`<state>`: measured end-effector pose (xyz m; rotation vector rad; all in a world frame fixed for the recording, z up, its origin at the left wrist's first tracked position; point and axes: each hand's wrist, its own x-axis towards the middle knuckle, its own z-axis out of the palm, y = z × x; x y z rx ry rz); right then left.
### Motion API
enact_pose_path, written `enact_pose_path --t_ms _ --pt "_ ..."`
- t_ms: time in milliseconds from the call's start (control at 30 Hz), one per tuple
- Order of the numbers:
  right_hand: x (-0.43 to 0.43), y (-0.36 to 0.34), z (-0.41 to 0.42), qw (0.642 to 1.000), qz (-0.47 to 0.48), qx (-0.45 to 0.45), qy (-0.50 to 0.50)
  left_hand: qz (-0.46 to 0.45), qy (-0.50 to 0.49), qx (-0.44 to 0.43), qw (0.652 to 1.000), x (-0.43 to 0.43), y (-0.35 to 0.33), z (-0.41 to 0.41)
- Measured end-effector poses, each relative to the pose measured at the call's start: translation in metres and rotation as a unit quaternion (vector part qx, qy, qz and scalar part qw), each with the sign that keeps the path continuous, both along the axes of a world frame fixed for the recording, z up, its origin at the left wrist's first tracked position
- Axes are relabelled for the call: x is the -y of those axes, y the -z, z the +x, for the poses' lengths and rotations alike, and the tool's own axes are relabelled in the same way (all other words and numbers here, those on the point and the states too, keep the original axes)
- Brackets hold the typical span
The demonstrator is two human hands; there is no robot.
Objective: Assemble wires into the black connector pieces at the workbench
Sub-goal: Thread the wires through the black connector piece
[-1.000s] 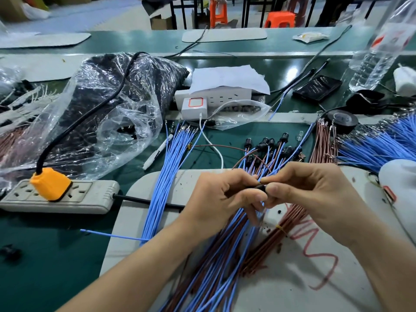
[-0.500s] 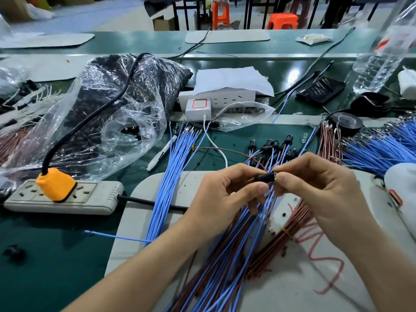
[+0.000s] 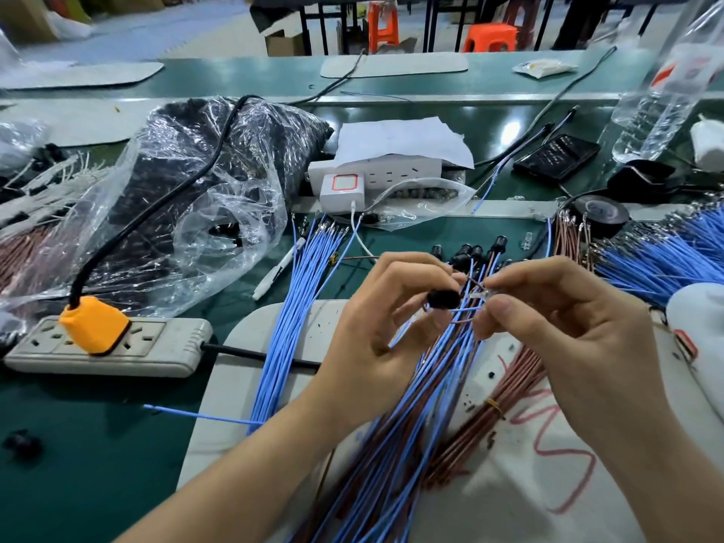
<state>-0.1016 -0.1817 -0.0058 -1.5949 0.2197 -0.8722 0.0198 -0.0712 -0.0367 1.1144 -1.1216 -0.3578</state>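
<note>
My left hand (image 3: 376, 331) pinches a small black connector piece (image 3: 442, 299) between thumb and fingers. My right hand (image 3: 564, 331) pinches the metal-tipped ends of a blue and a brown wire (image 3: 481, 296) a short way to the right of the connector. The two wires run between the hands. Below them a thick bundle of blue and brown wires (image 3: 415, 417) with several black connectors (image 3: 476, 250) at its far end lies on the grey mat (image 3: 243, 366). A loose bunch of blue wires (image 3: 297, 307) lies to the left.
A power strip with an orange plug (image 3: 94, 331) and its black cord lie at the left. A crumpled plastic bag (image 3: 188, 213) sits behind it. Brown wires (image 3: 505, 401), more blue wires (image 3: 658, 252), a tape roll (image 3: 599, 213), a phone (image 3: 556, 156) and a water bottle (image 3: 662, 99) are at the right.
The hands rose and drew apart. The connector, earlier pinched between both hands, now stays in the left hand while the right hand holds the wire ends just clear of it.
</note>
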Motion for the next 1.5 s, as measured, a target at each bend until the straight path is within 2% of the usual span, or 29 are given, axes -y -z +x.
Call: enact_pose_path --t_ms 433,633,833,1000,1067,1133,1300,1400,1500 --pt "-0.010 -0.007 -0.001 1.000 0.007 0.026 -0.012 -0.014 -0.036 0.087 0.995 0.001 0.000 0.000" --pt "-0.011 -0.009 -0.001 0.999 -0.036 0.014 -0.018 -0.003 -0.052 0.104 0.993 0.002 -0.001 0.000" --pt "-0.004 -0.005 -0.002 0.991 -0.117 -0.044 0.051 0.038 -0.089 0.131 0.987 0.003 -0.002 0.001" --pt "0.006 -0.004 -0.004 0.985 -0.120 -0.123 0.033 0.084 -0.108 0.184 0.973 0.002 0.000 0.003" --pt "0.008 -0.007 -0.004 0.986 -0.090 -0.138 -0.002 0.096 -0.106 0.193 0.971 0.002 -0.001 0.004" --pt "0.011 -0.009 -0.004 0.991 -0.018 -0.126 -0.046 0.103 -0.098 0.182 0.973 0.002 -0.001 0.003" --pt "0.016 -0.005 -0.001 0.980 0.133 -0.120 -0.088 0.117 -0.057 0.094 0.987 0.001 0.001 0.003" --pt "0.018 -0.002 0.000 0.970 0.172 -0.130 -0.109 0.130 -0.045 0.064 0.989 0.001 0.001 0.003" --pt "0.017 0.001 0.001 0.967 0.171 -0.148 -0.120 0.143 -0.035 0.009 0.989 0.002 0.003 0.004"
